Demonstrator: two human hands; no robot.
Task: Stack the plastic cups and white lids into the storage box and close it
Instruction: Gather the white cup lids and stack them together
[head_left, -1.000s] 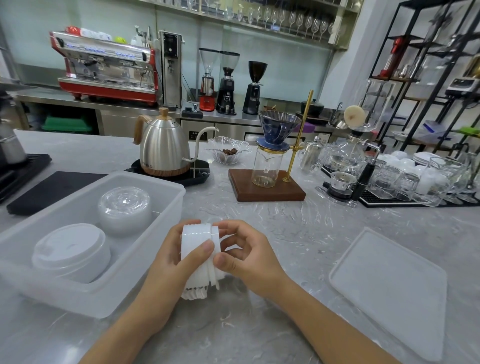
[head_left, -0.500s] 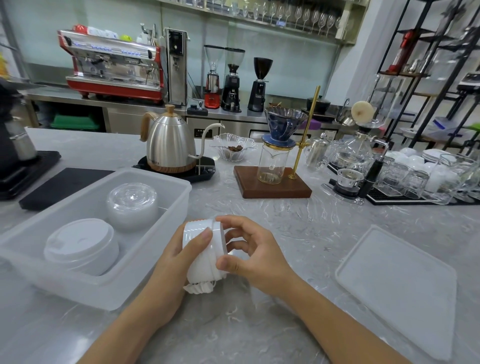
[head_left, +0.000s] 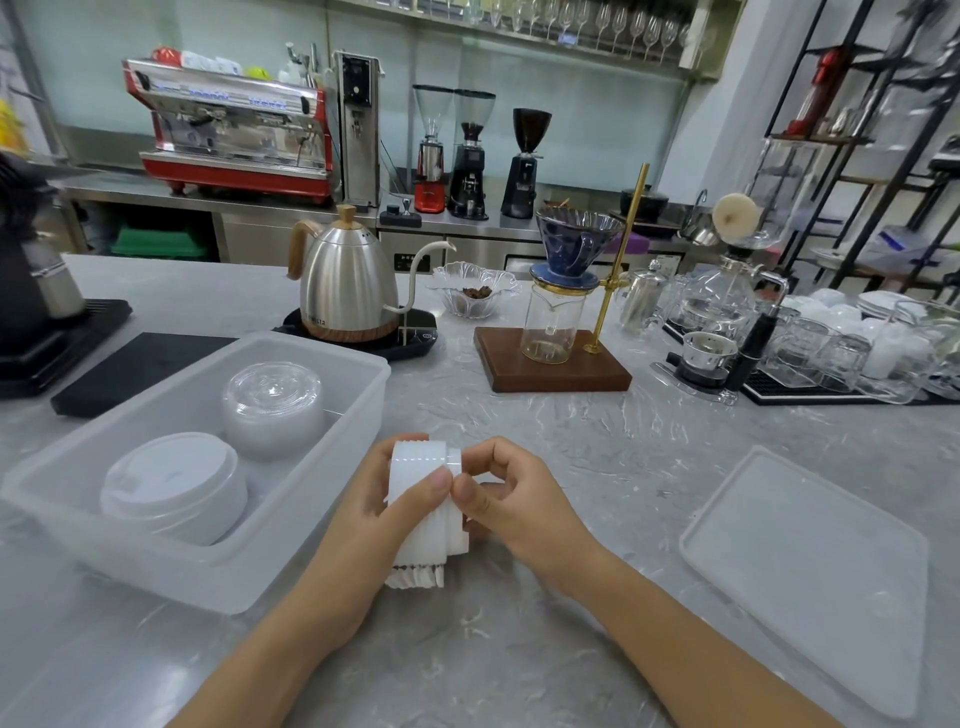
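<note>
On the grey marble counter (head_left: 597, 467), both hands grip a stack of white lids (head_left: 423, 499) just beside the open storage box (head_left: 332, 483): left hand (head_left: 374, 519) wrapping it, right hand (head_left: 514, 504) pinching its end.

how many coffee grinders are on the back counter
3, side by side right of the espresso machine: a red-based grinder, a black grinder in the middle, and a dark-hoppered grinder on the right. More could be out of frame.

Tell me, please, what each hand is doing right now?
Left hand: grips the stack of white lids.
Right hand: pinches the same stack.
</note>
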